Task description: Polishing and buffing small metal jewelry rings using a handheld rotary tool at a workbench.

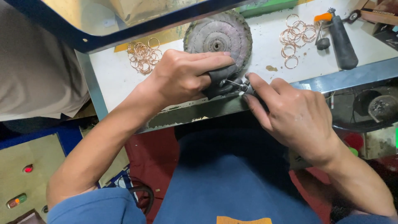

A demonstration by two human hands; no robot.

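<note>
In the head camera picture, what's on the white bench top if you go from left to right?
Left pile of copper-coloured rings → round grey buffing wheel → right pile of copper-coloured rings → black-handled tool with an orange tip.

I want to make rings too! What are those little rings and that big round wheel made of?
The rings look like thin metal wire with a shiny coppery-gold finish, since they glint. The wheel seems to be stacked cloth, dull grey and fuzzy, with stitched circles showing, though that's a guess from its look.
</note>
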